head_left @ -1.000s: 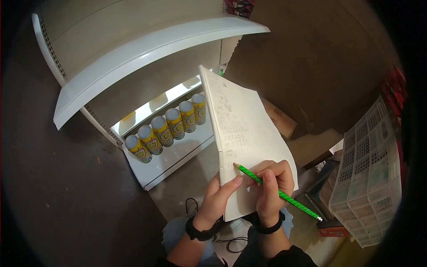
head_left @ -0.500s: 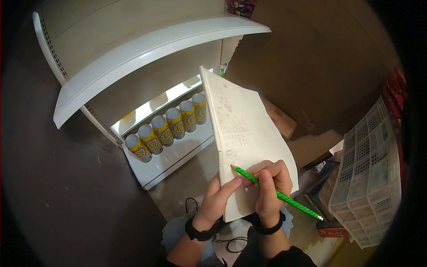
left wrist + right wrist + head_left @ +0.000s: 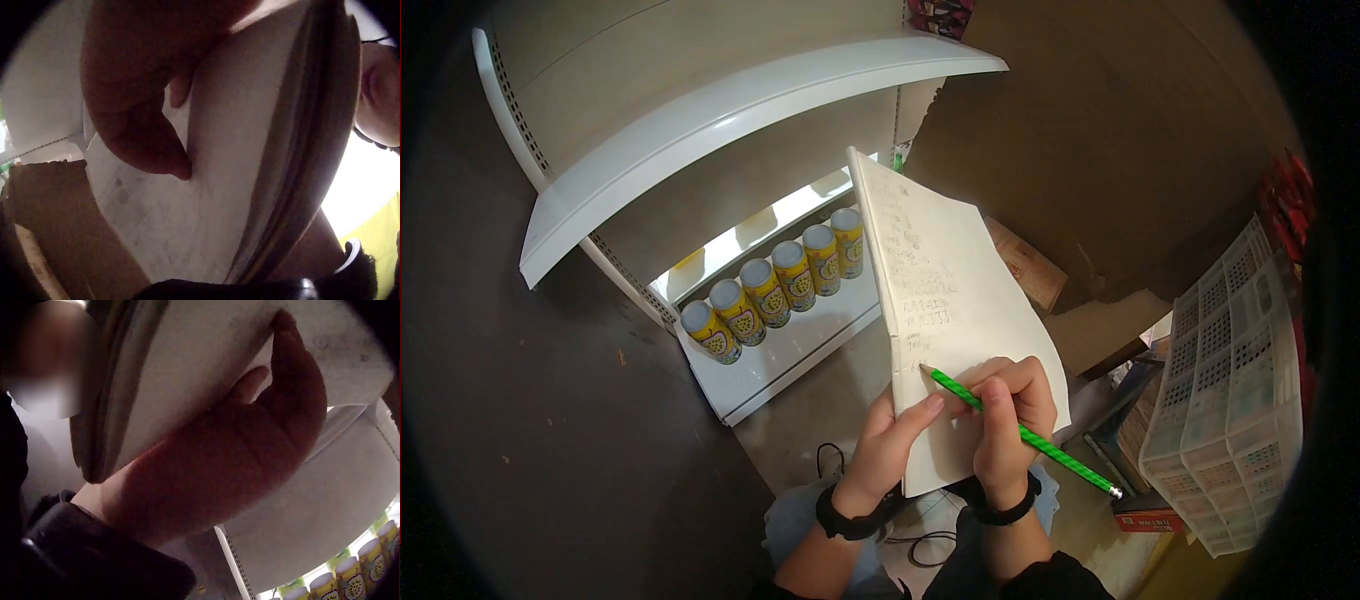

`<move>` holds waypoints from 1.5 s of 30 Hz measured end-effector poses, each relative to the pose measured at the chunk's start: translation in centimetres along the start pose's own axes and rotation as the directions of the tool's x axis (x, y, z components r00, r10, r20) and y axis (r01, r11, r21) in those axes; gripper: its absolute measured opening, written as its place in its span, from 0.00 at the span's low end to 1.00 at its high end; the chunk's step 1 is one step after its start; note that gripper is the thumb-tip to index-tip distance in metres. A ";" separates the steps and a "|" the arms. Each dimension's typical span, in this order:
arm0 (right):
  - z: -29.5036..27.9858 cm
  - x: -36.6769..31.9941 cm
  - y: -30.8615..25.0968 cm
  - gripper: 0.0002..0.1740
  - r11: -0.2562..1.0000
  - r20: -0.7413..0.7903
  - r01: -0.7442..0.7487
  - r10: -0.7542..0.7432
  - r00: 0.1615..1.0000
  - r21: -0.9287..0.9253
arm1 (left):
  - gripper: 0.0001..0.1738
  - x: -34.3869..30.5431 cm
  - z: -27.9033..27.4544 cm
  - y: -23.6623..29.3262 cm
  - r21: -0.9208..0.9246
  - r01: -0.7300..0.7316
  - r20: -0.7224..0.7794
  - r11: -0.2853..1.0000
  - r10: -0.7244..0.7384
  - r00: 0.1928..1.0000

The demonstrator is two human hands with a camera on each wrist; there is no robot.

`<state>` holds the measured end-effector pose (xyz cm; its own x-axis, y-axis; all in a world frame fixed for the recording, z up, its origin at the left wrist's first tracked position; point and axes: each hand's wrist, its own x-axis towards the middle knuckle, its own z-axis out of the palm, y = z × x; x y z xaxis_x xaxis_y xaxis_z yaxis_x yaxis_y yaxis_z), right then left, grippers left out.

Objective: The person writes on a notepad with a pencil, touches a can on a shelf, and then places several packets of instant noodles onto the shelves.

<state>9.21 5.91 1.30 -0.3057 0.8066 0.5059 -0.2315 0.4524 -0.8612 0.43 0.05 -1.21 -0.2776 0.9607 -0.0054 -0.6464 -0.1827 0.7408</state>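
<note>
A notebook [image 3: 960,270] with pencilled writing down the left part of its open page tilts up in the head view. My left hand [image 3: 890,445] grips its lower left edge, thumb across the page. In my right hand [image 3: 1015,420] I pinch a green pencil [image 3: 1065,460] with a white eraser end. Its tip meets the paper near the lower lines of writing, close to the left thumb. Both wrist views show the notebook's thick stack of pages [image 3: 294,137] from a low angle. The pencil is out of sight there.
Several yellow cans [image 3: 765,290] stand in a row on the low white shelf [image 3: 760,385], under an upper shelf [image 3: 730,125]. Brown cardboard [image 3: 1090,150] rises behind the notebook. To the right are a white plastic basket [image 3: 1225,400] and a red box [image 3: 1150,522].
The pencil tip has shifted a little to the left along the page, the right hand moving slightly with it. Notebook and left hand stay almost still.
</note>
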 end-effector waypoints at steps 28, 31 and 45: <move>-0.1 -0.1 0.0 0.10 0.999 0.020 -0.036 0.035 0.999 0.028 | 0.13 0.2 0.0 -0.3 0.007 -0.021 0.004 1.000 0.021 1.000; -0.2 -0.1 0.1 0.10 0.999 0.023 -0.049 0.048 0.999 0.014 | 0.14 0.2 0.0 -0.3 0.006 -0.020 -0.015 1.000 0.020 1.000; -0.7 1.2 0.8 0.03 0.991 -0.349 0.075 -0.109 0.931 -0.108 | 0.17 0.2 -1.1 1.6 0.053 -0.006 -0.151 0.999 0.014 0.988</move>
<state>9.27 7.47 1.19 0.0627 0.8344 0.5475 -0.1531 0.5502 -0.8209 -1.43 -0.26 -0.80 -0.3912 0.9152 -0.0964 -0.6062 -0.1775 0.7752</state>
